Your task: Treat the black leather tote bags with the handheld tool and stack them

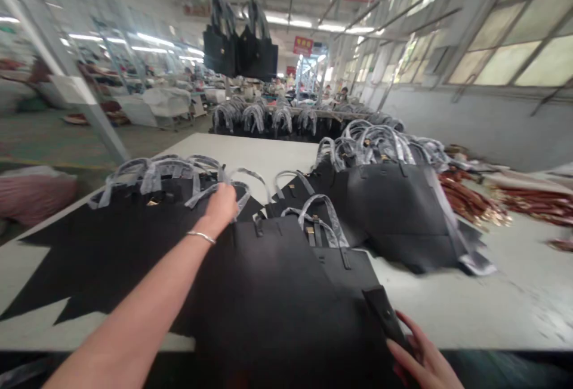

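My left hand point(222, 203) reaches forward, its fingers closed around a plastic-wrapped handle point(242, 201) of a black handbag. A large black handbag panel point(273, 269) lies flat in front of me, below that hand. At the lower right, my right hand point(423, 356) pinches a black leather tab point(381, 311) with a small round snap on it. The tab lies at the right edge of the black panels. Another black bag panel point(347, 264) with wrapped handles and a gold-coloured fitting point(310, 231) lies partly under the front one.
Black bag panels point(147, 228) with wrapped handles overlap on the left of the white table point(286, 153). A taller pile of black bags point(394, 198) sits to the right, beside brown straps point(474, 198). Finished black bags point(239, 49) hang overhead. A metal post point(89, 96) stands at left.
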`<state>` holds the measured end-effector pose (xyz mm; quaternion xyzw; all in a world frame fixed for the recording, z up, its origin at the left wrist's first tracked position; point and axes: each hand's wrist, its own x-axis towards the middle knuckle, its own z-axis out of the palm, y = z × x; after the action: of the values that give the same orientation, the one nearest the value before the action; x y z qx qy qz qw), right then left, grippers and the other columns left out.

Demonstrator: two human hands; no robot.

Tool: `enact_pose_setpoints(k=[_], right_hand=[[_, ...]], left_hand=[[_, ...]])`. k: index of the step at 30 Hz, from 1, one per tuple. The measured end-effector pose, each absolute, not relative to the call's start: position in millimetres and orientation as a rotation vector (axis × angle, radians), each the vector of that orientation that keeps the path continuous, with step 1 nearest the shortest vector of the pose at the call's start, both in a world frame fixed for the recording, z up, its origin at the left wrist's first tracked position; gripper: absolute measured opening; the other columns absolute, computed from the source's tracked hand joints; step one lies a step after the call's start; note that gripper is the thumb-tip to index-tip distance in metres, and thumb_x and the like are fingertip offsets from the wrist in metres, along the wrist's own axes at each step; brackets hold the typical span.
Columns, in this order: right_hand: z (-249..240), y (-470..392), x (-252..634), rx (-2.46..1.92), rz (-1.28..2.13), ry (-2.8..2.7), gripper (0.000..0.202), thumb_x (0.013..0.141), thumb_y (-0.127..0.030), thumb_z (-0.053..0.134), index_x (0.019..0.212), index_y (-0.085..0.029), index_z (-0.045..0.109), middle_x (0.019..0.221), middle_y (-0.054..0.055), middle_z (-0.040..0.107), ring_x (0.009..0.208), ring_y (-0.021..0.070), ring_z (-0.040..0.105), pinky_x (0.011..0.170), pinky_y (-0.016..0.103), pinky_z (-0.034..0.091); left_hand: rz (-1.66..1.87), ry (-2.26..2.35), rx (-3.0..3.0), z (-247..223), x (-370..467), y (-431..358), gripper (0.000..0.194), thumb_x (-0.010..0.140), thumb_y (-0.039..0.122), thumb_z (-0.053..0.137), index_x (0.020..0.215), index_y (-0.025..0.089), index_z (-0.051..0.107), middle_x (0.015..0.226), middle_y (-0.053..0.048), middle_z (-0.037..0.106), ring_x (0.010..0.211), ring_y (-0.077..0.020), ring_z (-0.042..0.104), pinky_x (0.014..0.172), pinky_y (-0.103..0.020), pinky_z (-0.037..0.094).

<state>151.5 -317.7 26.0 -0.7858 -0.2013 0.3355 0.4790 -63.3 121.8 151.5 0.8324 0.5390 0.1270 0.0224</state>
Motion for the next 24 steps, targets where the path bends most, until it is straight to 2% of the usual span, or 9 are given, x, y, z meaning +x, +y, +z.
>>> enact_pose_setpoints(k=[3, 4, 5, 7, 10, 12, 14, 18, 24], right_hand=[[35.2, -328.3, 159.0, -1.9, 0.765, -0.442, 0.097, 0.073, -0.062, 0.063, 0.147, -0.013, 0.024, 0.062, -0.005, 0.057, 0.059, 0.0203, 0.062, 0.053, 0.03, 0.049], [38.1, -333.0, 163.4, -1.911, 0.753, -0.419, 0.095, 0.074, -0.061, 0.063, 0.147, -0.014, 0.025, 0.063, -0.005, 0.058, 0.06, 0.02, 0.062, 0.054, 0.03, 0.05], [41.3, -338.0, 168.2, -1.925, 0.746, -0.391, 0.091, 0.076, -0.059, 0.063, 0.147, -0.016, 0.026, 0.065, -0.004, 0.06, 0.062, 0.0198, 0.063, 0.055, 0.029, 0.05], [47.8, -347.9, 177.6, -1.959, 0.723, -0.317, 0.084, 0.079, -0.056, 0.062, 0.147, -0.02, 0.03, 0.068, -0.003, 0.063, 0.063, 0.0195, 0.064, 0.056, 0.028, 0.05], [55.5, -359.3, 187.6, -1.994, 0.731, -0.249, 0.075, 0.082, -0.053, 0.061, 0.146, -0.024, 0.034, 0.069, -0.003, 0.064, 0.061, 0.0187, 0.064, 0.055, 0.028, 0.049], [57.5, -363.3, 190.2, -2.014, 0.743, -0.241, 0.072, 0.083, -0.051, 0.06, 0.145, -0.023, 0.035, 0.068, -0.003, 0.064, 0.06, 0.0182, 0.064, 0.053, 0.027, 0.049], [57.8, -363.5, 190.0, -2.041, 0.748, -0.27, 0.071, 0.084, -0.051, 0.059, 0.144, -0.022, 0.036, 0.065, -0.003, 0.063, 0.057, 0.0177, 0.063, 0.051, 0.027, 0.048], [59.0, -346.3, 188.5, -2.067, 0.775, -0.387, 0.066, 0.085, -0.052, 0.056, 0.142, -0.023, 0.038, 0.061, -0.005, 0.06, 0.051, 0.016, 0.062, 0.046, 0.025, 0.047], [71.4, -276.4, 202.1, -2.024, 0.957, -0.565, 0.053, 0.086, -0.049, 0.055, 0.13, -0.021, 0.047, 0.057, -0.006, 0.058, 0.043, 0.013, 0.058, 0.04, 0.022, 0.044]], left_hand=[[0.611, 1.835, 2.562, 187.1, -90.6, 154.5, 0.031, 0.087, 0.008, 0.032, 0.111, -0.004, 0.048, 0.132, -0.017, 0.041, 0.117, -0.0366, 0.049, 0.096, -0.047, 0.042], [0.883, 1.932, 2.544, 191.3, -94.4, 160.5, 0.036, 0.089, 0.018, 0.035, 0.116, -0.003, 0.045, 0.135, -0.016, 0.039, 0.119, -0.0397, 0.046, 0.094, -0.051, 0.043], [1.047, 1.945, 2.538, 190.5, -94.3, 161.2, 0.042, 0.09, 0.027, 0.034, 0.119, -0.002, 0.043, 0.136, -0.015, 0.037, 0.122, -0.0417, 0.042, 0.094, -0.054, 0.041], [1.213, 1.737, 2.611, 172.3, -81.8, 141.2, 0.05, 0.09, 0.039, 0.031, 0.123, 0.002, 0.043, 0.136, -0.01, 0.039, 0.126, -0.039, 0.039, 0.098, -0.053, 0.038], [0.872, 0.909, 2.819, 111.9, -43.3, 60.6, 0.043, 0.092, 0.037, 0.036, 0.121, 0.009, 0.049, 0.138, -0.006, 0.043, 0.129, -0.0293, 0.041, 0.108, -0.043, 0.034], [0.572, 0.508, 2.822, 63.7, -16.9, -5.5, 0.046, 0.091, 0.039, 0.045, 0.13, 0.015, 0.047, 0.148, -0.008, 0.036, 0.135, -0.0237, 0.036, 0.112, -0.036, 0.032], [0.342, 0.266, 2.815, 23.7, 1.7, -60.0, 0.058, 0.087, 0.047, 0.055, 0.137, 0.021, 0.043, 0.153, -0.008, 0.03, 0.14, -0.0248, 0.027, 0.115, -0.042, 0.026], [0.24, 0.181, 2.807, -8.5, 13.3, -105.4, 0.057, 0.09, 0.054, 0.049, 0.14, 0.028, 0.041, 0.153, -0.008, 0.031, 0.143, -0.0275, 0.021, 0.116, -0.054, 0.015], [0.238, 0.169, 2.803, -1.6, 11.9, -100.0, 0.057, 0.092, 0.055, 0.043, 0.143, 0.027, 0.038, 0.154, -0.008, 0.028, 0.143, -0.0272, 0.021, 0.117, -0.053, 0.013]])
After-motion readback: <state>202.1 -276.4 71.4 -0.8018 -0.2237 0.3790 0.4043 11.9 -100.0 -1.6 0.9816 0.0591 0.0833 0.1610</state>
